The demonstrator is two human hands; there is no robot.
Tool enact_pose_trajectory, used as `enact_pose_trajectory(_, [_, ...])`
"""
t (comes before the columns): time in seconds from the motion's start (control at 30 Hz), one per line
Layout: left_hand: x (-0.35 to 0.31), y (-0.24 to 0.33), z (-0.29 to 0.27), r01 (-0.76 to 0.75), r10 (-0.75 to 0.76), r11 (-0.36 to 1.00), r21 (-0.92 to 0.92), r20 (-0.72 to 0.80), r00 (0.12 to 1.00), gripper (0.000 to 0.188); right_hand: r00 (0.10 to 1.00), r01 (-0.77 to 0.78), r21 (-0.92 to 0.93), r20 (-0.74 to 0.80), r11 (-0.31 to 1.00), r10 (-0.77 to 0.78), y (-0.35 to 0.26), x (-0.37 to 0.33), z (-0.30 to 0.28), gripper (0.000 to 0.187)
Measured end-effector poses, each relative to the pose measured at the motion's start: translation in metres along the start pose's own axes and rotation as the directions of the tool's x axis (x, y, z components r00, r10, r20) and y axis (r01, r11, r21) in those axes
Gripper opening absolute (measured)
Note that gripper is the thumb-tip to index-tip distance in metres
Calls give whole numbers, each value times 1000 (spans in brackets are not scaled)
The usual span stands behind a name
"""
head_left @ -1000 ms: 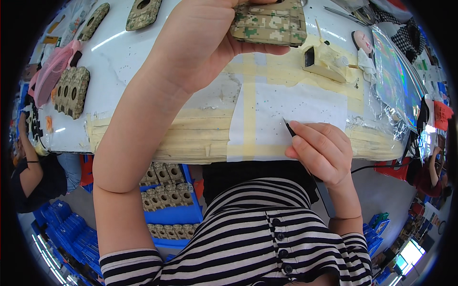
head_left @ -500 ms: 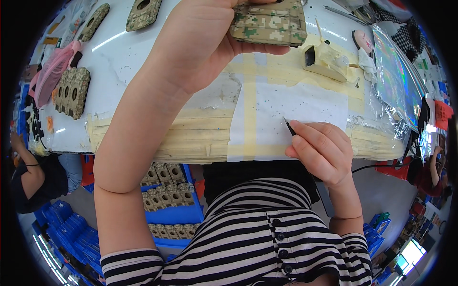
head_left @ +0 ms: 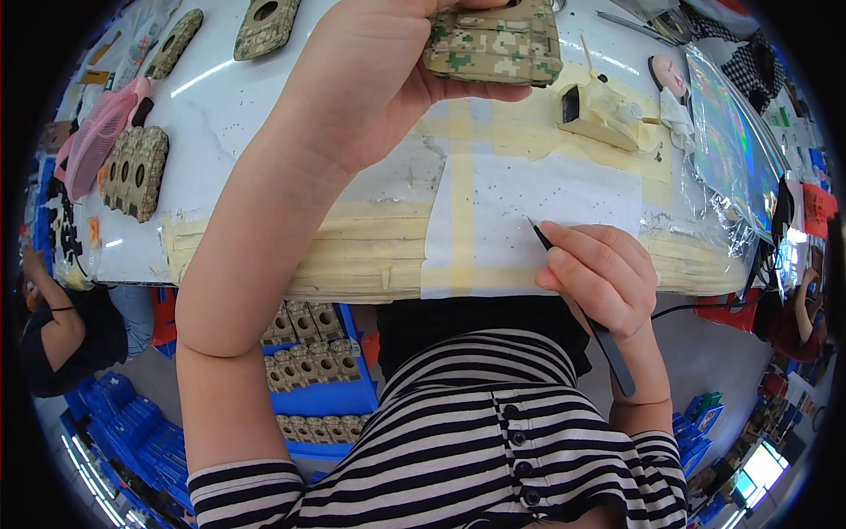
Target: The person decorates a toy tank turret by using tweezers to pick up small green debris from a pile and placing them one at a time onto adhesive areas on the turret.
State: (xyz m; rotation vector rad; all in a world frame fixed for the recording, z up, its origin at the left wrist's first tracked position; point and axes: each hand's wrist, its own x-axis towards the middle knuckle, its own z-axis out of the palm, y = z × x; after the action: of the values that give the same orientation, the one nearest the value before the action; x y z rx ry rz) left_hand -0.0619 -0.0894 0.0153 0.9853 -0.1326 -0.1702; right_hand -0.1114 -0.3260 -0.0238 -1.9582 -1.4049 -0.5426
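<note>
My left hand (head_left: 388, 84) is closed around a camouflage-patterned model hull (head_left: 498, 44) at the top of the view, raised over the table. Dark tweezers (head_left: 610, 353) are pinched in my right hand (head_left: 604, 269), their handle running back under the palm along the wrist. The thin tip points at a white paper sheet (head_left: 520, 256) taped to the table's near edge. Tiny dark specks lie scattered over that sheet. Whether the tip grips a speck is too small to tell.
More camouflage hulls stand on the table at left, one (head_left: 137, 174) by a pink mesh basket (head_left: 99, 141). A tape-covered block (head_left: 604, 119) sits right of the paper, near iridescent film (head_left: 731, 132). Below the table edge, a blue tray (head_left: 322, 401) holds several hulls. Other people sit at both sides.
My right hand has shifted slightly right and turned, so the tweezers' handle now shows below the palm. The left hand and hull have barely moved.
</note>
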Motion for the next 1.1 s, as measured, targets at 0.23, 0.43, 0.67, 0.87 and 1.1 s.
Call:
enact_pose_trajectory(0.23, [-1, 0, 1, 18, -18, 1000, -5, -11, 1000, 60, 953, -300, 259, 40, 918, 300, -4, 3, -8, 17])
enact_pose_trajectory(0.43, [-1, 1, 3, 22, -22, 1000, 1, -13, 1000, 59, 686, -667, 576, 226, 472, 692, -5, 5, -10, 10])
enact_pose_trajectory(0.67, [-1, 0, 1, 21, -21, 1000, -23, -7, 1000, 55, 596, -728, 604, 328, 323, 733, 0, 12, -11, 10])
enact_pose_trajectory(0.87, [0, 0, 2, 16, -16, 1000, -12, -2, 1000, 52, 583, -741, 596, 341, 310, 737, 0, 14, -11, 11])
enact_pose_trajectory(1.1, [0, 1, 2, 25, -25, 1000, -8, -4, 1000, 50, 581, -742, 597, 346, 305, 737, 1, 14, -10, 11])
